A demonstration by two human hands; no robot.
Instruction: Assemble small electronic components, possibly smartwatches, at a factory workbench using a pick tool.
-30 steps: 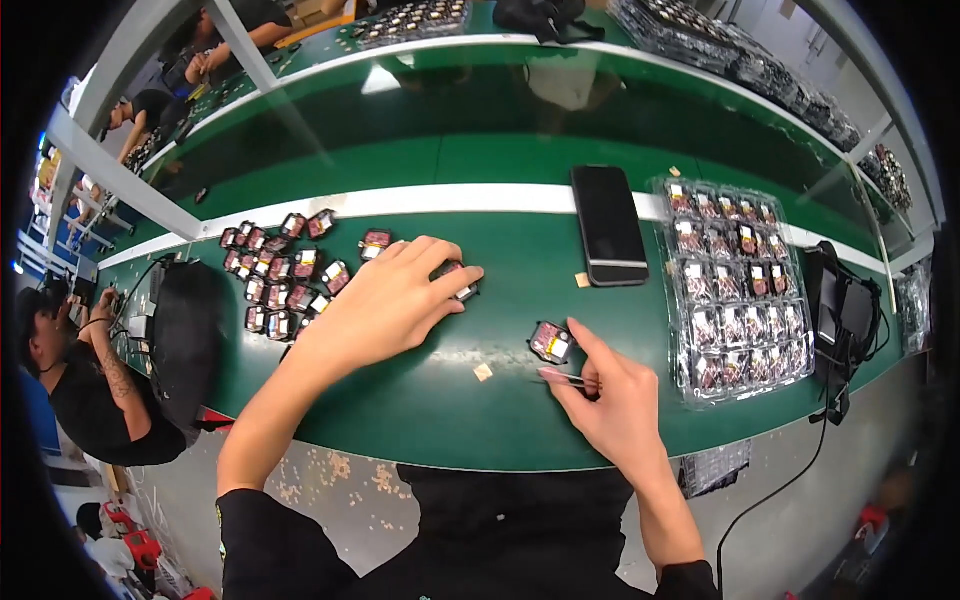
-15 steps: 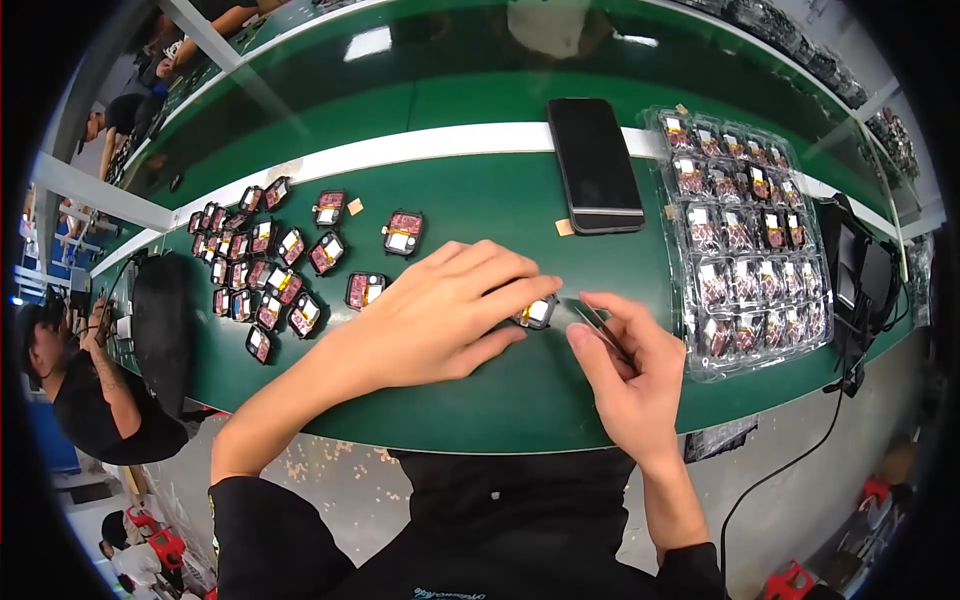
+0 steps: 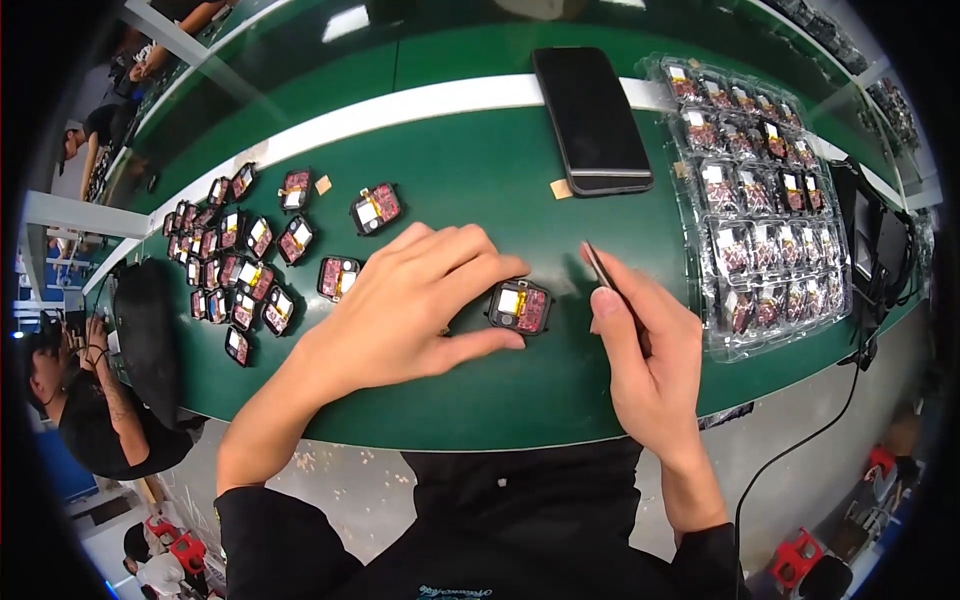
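Observation:
A small square electronic module (image 3: 519, 307) in a black housing lies face up on the green table, its reddish circuit board, white block and yellow strip showing. My left hand (image 3: 410, 305) rests beside it, thumb and index finger apart above and below its left part; they seem not to grip it. To the right, my right hand (image 3: 652, 365) is closed on a pair of thin dark tweezers (image 3: 600, 270), tips pointing up and away from the module. Another module (image 3: 339, 278) lies just left of my left hand, and one more (image 3: 377, 208) sits beyond it.
Several similar modules (image 3: 230, 232) are grouped at the left. A clear plastic tray (image 3: 712, 345) filled with modules stands at the right, with a black phone (image 3: 592, 125) left of its far end. Small tan pieces (image 3: 560, 189) lie about. A black cable (image 3: 790, 437) hangs at right.
The module between the hands now shows fully, my left fingers parted around it. My right hand with the tweezers has drawn back from it to the right. The whole view has shifted slightly.

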